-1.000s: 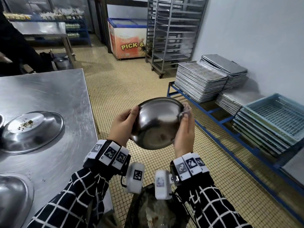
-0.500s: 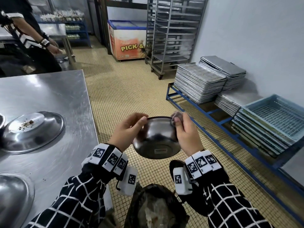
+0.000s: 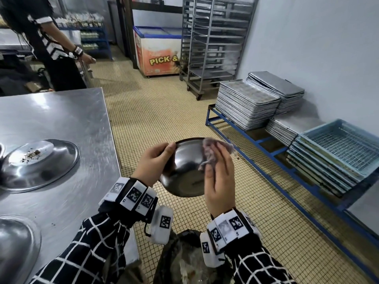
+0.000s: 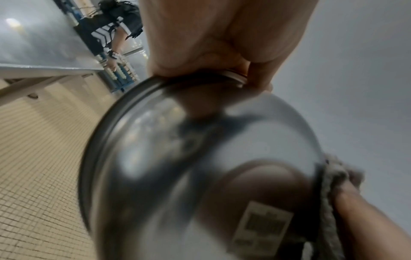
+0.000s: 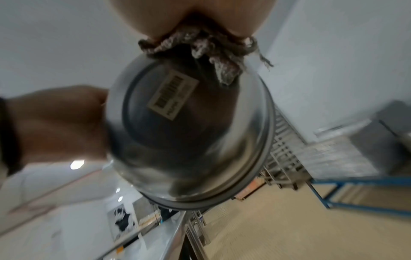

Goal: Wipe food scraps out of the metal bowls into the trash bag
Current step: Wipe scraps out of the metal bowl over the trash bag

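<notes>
I hold a steel bowl in the air above the black trash bag, its underside with a barcode sticker turned toward me. My left hand grips its left rim, thumb on the edge. My right hand holds a grey rag bunched over the bowl's right rim. The same bowl fills the left wrist view, with the rag at its right edge. Another bowl with dark crumbs rests on the steel table.
A third bowl lies at the table's near left corner. A blue rack with stacked metal trays and blue crates runs along the right wall. Another person stands beyond the table. Tiled floor lies between.
The bowl has come down and tipped so its underside faces me. My right hand has brought the rag over the right rim. The person at the back has stepped into view.
</notes>
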`<move>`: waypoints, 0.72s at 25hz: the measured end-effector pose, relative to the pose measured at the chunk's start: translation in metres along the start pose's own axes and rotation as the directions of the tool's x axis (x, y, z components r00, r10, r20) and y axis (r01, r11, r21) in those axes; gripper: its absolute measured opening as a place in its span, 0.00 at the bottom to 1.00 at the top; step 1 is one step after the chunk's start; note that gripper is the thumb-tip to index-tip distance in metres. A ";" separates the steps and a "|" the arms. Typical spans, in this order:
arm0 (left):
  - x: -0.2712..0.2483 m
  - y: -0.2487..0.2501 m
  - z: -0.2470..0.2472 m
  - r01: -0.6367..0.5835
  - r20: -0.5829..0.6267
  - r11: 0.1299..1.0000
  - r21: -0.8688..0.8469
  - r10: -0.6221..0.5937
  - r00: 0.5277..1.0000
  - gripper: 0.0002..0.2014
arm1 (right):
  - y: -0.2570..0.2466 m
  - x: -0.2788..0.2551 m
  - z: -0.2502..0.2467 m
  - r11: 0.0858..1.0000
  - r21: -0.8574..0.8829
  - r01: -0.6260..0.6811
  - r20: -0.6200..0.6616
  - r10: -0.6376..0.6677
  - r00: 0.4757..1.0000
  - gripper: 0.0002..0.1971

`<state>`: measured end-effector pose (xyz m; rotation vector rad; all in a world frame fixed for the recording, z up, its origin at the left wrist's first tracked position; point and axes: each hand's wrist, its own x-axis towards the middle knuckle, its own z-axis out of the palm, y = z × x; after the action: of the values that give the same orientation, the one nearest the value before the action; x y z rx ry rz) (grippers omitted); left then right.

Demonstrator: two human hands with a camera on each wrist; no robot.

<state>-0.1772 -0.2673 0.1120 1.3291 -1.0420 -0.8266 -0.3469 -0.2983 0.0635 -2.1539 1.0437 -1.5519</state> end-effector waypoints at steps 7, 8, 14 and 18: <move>0.005 -0.011 -0.004 0.040 -0.088 0.999 -0.023 -0.042 0.995 0.15 | 0.008 0.002 -0.006 0.936 0.067 -0.345 0.041 0.343 0.938 0.20; 0.006 -0.011 -0.002 0.019 -0.059 1.000 0.013 -0.019 0.998 0.16 | 0.000 0.004 -0.004 0.971 0.005 -0.240 0.061 0.240 0.969 0.21; 0.003 -0.014 0.004 -0.026 0.001 0.998 0.056 0.026 1.000 0.18 | -0.009 0.027 -0.013 0.906 0.013 -0.422 0.103 0.419 0.902 0.16; 0.002 -0.012 0.002 -0.041 0.037 0.998 0.047 0.039 0.999 0.21 | 0.024 0.034 -0.033 0.541 0.145 -0.829 0.270 0.784 0.559 0.18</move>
<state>-0.1767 -0.2713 0.1003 1.3336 -1.1188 -0.8028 -0.3808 -0.3324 0.0853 -1.2411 1.4000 -0.9320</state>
